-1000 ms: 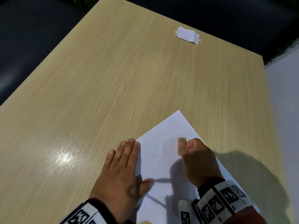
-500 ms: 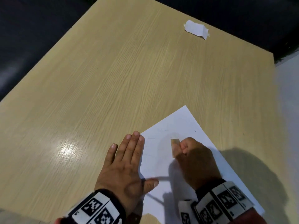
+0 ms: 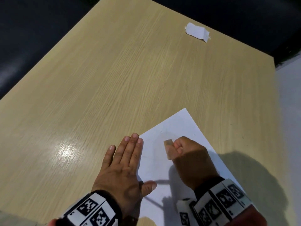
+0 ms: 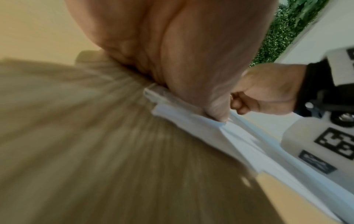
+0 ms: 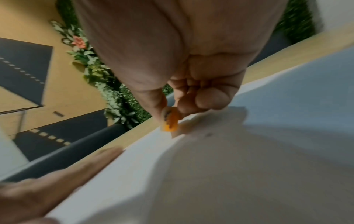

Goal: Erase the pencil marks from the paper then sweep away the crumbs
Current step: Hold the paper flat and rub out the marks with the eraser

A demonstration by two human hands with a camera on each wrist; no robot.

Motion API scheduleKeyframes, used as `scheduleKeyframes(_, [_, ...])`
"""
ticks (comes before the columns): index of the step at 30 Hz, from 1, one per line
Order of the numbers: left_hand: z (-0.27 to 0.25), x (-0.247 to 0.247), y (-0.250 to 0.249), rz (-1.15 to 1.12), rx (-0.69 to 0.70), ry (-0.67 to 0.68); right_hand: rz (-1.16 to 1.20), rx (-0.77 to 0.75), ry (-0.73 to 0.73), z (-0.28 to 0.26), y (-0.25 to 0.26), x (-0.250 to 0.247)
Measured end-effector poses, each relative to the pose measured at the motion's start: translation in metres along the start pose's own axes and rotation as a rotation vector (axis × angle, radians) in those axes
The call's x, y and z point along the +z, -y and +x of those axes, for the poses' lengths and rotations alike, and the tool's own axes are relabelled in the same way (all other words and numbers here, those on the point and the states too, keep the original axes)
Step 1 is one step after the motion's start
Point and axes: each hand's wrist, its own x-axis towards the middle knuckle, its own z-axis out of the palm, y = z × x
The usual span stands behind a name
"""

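Note:
A white sheet of paper (image 3: 182, 128) lies at the near right of the wooden table (image 3: 114, 79), with faint pencil marks near its far corner. My left hand (image 3: 125, 160) lies flat with straight fingers across the paper's left edge, its thumb on the sheet. My right hand (image 3: 187, 155) pinches a small orange-tan eraser (image 3: 168, 148) whose end touches the paper. In the right wrist view the eraser (image 5: 170, 121) shows dark smudges and meets the paper (image 5: 287, 91). In the left wrist view the left thumb presses the paper (image 4: 191, 121), and the right hand (image 4: 264, 89) is a fist beyond it.
A small crumpled piece of white paper (image 3: 197, 33) lies near the table's far edge. The table's right edge runs close to the sheet, with a pale floor (image 3: 290, 111) beyond. Dark floor borders the table's far and left sides.
The right hand with the eraser has shifted slightly left and nearer across the paper. The left hand stays flat on the paper's edge. The head view has drifted.

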Motion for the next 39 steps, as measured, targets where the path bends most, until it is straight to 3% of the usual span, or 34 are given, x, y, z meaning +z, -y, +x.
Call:
scheduleKeyframes(2, [-0.001, 0.000, -0.001, 0.002, 0.002, -0.001, 0.077, 0.001, 0.087, 0.008, 0.025, 0.012])
scheduleKeyframes(5, [-0.002, 0.000, 0.000, 0.017, 0.007, -0.006, -0.012, 0.034, 0.174, 0.019, 0.035, 0.016])
scheduleKeyframes(10, [0.001, 0.001, 0.000, -0.004, 0.007, -0.028, 0.071, 0.136, -0.031, 0.028, -0.007, -0.006])
scheduleKeyframes(15, [0.000, 0.000, -0.001, -0.008, 0.019, -0.035, 0.025, 0.042, 0.159, 0.024, 0.030, 0.013])
scheduleKeyframes(20, [0.001, 0.001, -0.002, -0.014, 0.017, -0.050, 0.052, 0.185, 0.019, 0.040, -0.004, -0.009])
scheduleKeyframes(26, [0.003, 0.001, -0.001, -0.047, 0.010, -0.048, 0.009, 0.012, 0.119, 0.026, 0.025, 0.015])
scheduleKeyframes(30, [0.003, 0.001, -0.002, -0.042, 0.002, -0.041, 0.038, 0.141, -0.010, 0.040, -0.010, -0.007])
scheduleKeyframes(32, [0.003, 0.001, -0.003, -0.042, 0.002, -0.036, 0.036, 0.110, -0.052, 0.037, -0.011, -0.008])
scheduleKeyframes(36, [0.002, -0.001, -0.002, -0.051, 0.016, -0.029, 0.106, -0.061, 0.099, 0.008, 0.028, 0.020])
scheduleKeyframes(39, [0.002, -0.003, -0.001, -0.054, 0.009, -0.006, 0.086, -0.061, -0.006, 0.007, 0.007, 0.028])
